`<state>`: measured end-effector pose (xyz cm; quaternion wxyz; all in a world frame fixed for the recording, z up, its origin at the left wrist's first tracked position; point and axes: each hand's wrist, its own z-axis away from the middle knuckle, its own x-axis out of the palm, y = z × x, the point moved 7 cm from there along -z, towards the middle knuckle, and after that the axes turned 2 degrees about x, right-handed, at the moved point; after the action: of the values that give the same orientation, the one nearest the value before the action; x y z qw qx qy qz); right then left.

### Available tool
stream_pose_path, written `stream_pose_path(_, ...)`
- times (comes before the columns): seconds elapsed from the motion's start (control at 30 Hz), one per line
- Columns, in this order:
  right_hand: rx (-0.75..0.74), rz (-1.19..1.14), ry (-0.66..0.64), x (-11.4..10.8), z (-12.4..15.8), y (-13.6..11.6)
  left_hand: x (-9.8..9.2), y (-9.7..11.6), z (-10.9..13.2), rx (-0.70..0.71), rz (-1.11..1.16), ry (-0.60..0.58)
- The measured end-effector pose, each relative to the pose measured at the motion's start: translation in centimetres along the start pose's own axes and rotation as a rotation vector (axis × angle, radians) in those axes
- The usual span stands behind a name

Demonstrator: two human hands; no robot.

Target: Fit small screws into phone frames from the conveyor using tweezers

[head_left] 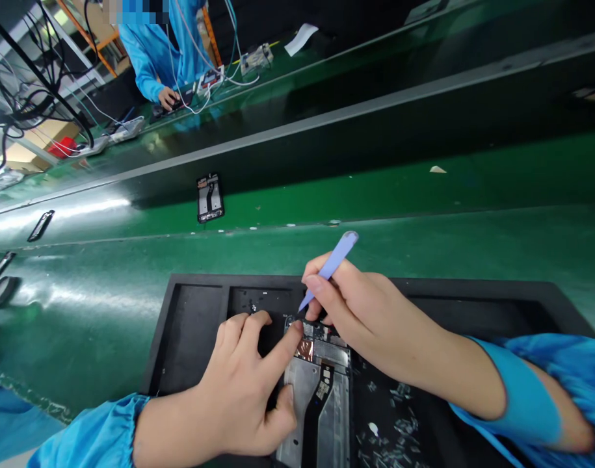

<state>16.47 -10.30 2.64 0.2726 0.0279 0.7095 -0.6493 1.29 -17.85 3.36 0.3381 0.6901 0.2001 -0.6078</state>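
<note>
An opened phone point(321, 396) with a metal frame, a black flex cable and a copper patch lies in a black tray point(190, 325) in front of me. My left hand point(243, 383) grips the phone's left side, its index fingertip pressing near the top edge by the copper patch. My right hand point(360, 312) holds a light purple plastic pry tool point(331, 263) like a pen. The tool's tip touches the phone's top edge.
Another opened phone point(210, 197) lies on the green conveyor belt point(424, 188) beyond the tray. A dark phone part point(40, 225) lies at the left. A person in a blue coat point(160, 45) works at the far side among cables and devices.
</note>
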Motion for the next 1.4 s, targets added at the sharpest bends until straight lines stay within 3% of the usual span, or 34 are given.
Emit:
stream_pose_path(0.13, -0.003, 0.000, -0.007, 0.0, 0.0, -0.1, 0.1, 0.0, -0.1, 0.005, 0.007, -0.022)
stream_pose_path(0.33, 0.002, -0.038, -0.015, 0.0, -0.4, -0.3, -0.4, 0.3, 0.1, 0.077, -0.158, 0.096)
stream_pose_path(0.67, -0.006, -0.016, -0.026, 0.1, -0.4, -0.6, 0.1, -0.3, -0.4, 0.006, -0.195, 0.000)
stream_pose_path(0.83, 0.062, -0.118, -0.053, 0.1, -0.8, 0.1, -2.0, -0.4, 0.9, 0.030, -0.208, 0.105)
stream_pose_path(0.93, 0.080, -0.167, -0.103, 0.3, -1.0, 0.3, -3.2, 1.3, 3.4, -0.089, -0.157, 0.181)
stream_pose_path(1.07, 0.029, -0.177, -0.107, -0.2, -1.0, -0.2, -1.2, 5.8, 6.2, -0.308, -0.073, 0.294)
stream_pose_path(1.17, -0.032, -0.198, -0.275, -0.1, -0.7, -0.7, 1.9, 8.3, 6.0, -0.421, -0.076, 0.330)
stream_pose_path(1.27, -0.010, -0.229, -0.457, 0.2, -0.2, -0.2, 3.4, 9.0, 5.0, -0.493, -0.084, 0.360)
stream_pose_path(1.4, 0.004, -0.213, -0.411, -0.4, -0.5, 0.8, 3.1, 9.0, 4.7, -0.514, -0.123, 0.447)
